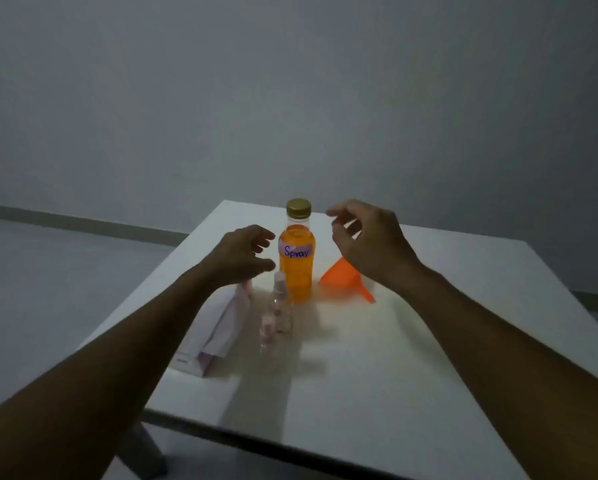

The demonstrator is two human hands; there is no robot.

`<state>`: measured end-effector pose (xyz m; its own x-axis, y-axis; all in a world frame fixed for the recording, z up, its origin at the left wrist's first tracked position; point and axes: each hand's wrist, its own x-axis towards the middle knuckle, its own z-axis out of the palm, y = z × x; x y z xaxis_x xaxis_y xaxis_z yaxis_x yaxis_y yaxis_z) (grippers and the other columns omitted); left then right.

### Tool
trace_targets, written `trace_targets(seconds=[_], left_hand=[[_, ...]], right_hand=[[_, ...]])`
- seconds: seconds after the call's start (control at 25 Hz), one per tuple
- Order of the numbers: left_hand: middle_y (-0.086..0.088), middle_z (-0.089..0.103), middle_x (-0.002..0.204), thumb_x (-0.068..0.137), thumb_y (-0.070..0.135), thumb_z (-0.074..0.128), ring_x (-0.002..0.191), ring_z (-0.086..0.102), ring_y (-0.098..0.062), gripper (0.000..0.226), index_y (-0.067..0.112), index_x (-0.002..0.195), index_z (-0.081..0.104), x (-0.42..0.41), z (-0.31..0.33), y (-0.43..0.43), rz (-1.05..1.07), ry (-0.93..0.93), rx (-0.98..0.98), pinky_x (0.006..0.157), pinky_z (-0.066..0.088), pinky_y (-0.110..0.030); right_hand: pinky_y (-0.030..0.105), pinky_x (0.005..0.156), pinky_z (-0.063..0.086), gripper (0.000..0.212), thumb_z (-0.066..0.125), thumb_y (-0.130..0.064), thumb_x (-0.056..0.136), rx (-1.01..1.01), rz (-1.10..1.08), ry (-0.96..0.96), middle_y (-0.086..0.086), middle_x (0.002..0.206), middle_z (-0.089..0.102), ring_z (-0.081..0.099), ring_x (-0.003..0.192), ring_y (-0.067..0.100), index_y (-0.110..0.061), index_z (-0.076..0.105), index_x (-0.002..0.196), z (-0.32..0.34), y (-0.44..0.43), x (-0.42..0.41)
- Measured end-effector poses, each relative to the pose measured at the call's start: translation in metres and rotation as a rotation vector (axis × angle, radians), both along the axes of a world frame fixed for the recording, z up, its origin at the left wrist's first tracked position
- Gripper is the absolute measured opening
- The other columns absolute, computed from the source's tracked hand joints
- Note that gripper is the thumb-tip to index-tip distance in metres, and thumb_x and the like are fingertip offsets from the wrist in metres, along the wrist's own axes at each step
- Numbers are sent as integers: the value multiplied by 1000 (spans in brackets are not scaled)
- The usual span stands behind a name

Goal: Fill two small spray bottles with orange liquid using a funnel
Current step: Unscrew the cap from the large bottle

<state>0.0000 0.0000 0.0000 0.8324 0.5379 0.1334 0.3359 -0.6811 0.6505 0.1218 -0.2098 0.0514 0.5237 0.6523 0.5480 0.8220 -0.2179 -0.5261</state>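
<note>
1. The capped bottle of orange liquid (295, 271), labelled "Spray", stands upright on the white table (429, 341).
2. Two small spray bottles (281, 306) stand just beside it at 6 o'clock; the orange funnel (340, 277) lies tipped over at 3 o'clock.
3. The left hand (242, 254) hovers at 9 o'clock and the right hand (370, 244) at 2 o'clock, fingers loosely spread, gripping nothing.
4. A pale box (218, 327) lies at 8 o'clock.

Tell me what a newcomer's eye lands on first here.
The bottle of orange liquid, gold-capped and labelled Spray, stands on the table, bright in the dim room. An orange funnel lies on its side just right of it. The left hand and right hand hover empty on either side.
</note>
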Motion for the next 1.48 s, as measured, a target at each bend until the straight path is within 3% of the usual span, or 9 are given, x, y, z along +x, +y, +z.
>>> trace_targets(seconds=[0.16,0.4,0.6,0.92,1.12,1.2,1.32,1.4,1.48], left_hand=[[8,60,123,67,40,83,111,56,-10,67,24,126,57,32,-22,15,-267,173,-31,93,47,-29],[8,70,108,64,42,85,89,65,-3,57,26,114,63,59,-41,36,-387,194,-32,67,46,-2],[2,68,110,68,42,82,96,66,-14,59,25,120,59,68,-47,43,-420,213,-3,85,51,-22],[1,70,108,70,41,81,94,67,-13,57,22,119,60,66,-48,38,-423,235,21,82,52,-20],[0,67,115,73,38,80,102,65,-16,60,22,125,56,68,-48,38,-400,254,-8,91,51,-26],[0,68,113,72,38,81,101,65,-16,58,22,123,58,68,-47,38,-409,252,3,87,50,-23],[-1,70,108,72,38,81,97,66,-15,53,19,117,61,67,-48,37,-415,215,34,84,53,-21],[-3,70,106,72,38,80,95,67,-16,51,18,116,61,65,-49,36,-414,198,48,78,51,-14],[-1,71,105,71,40,81,94,67,-15,52,20,115,62,65,-50,37,-409,196,50,78,52,-15]], right_hand=[[25,71,47,52,64,-55,89,-302,33,-18,-7,100,62,58,81,8,-19,64,127,26,59,22],[23,50,43,61,70,-66,77,-422,131,-176,10,64,69,59,50,20,-5,76,78,33,89,45],[24,49,38,49,68,-55,85,-449,228,-192,-4,55,58,55,51,22,-10,68,66,32,95,50],[29,70,53,13,66,-32,93,-730,426,-471,-1,94,63,60,80,11,-20,67,99,55,93,56],[31,89,58,66,71,15,77,-758,472,-584,3,132,64,66,110,17,-17,61,134,60,92,53],[33,89,59,66,76,1,81,-709,450,-377,0,135,63,67,109,13,-21,56,140,65,88,56],[30,78,60,83,74,-60,78,-753,231,-158,-1,127,67,71,87,11,-22,46,146,64,90,52],[25,63,54,80,62,-77,74,-684,121,-179,2,99,74,66,69,13,-16,65,125,56,95,47],[25,53,45,60,60,-67,85,-629,174,-264,6,76,72,65,62,25,-10,75,96,52,96,44]])
